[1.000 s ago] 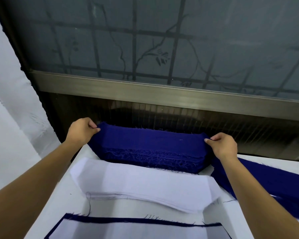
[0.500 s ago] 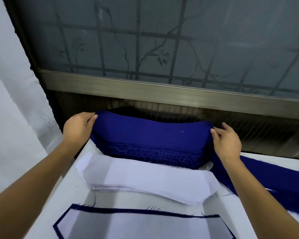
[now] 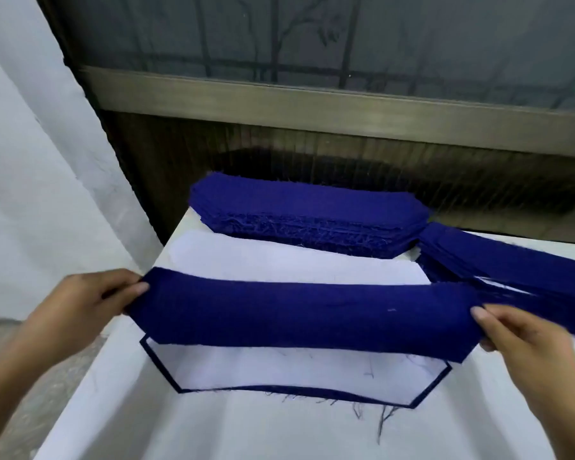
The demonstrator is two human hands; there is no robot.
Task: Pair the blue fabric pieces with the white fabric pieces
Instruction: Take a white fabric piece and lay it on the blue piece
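Note:
A single blue fabric piece (image 3: 299, 315) hangs stretched above the table. My left hand (image 3: 90, 303) pinches its left end and my right hand (image 3: 525, 340) pinches its right end. Below it lies a white piece on a blue piece (image 3: 292, 366), with only a thin blue border showing. A stack of white pieces (image 3: 279, 260) lies behind that. The thick stack of blue pieces (image 3: 309, 210) sits at the table's far edge.
A second pile of blue strips (image 3: 512, 260) spreads along the right side of the white table (image 3: 246, 433). A dark window frame (image 3: 312, 104) and glass rise behind the table. A pale wall stands on the left.
Both hands have lifted one blue piece off the far stack and brought it toward me, over the white stack and the paired piece. The view has tilted downward.

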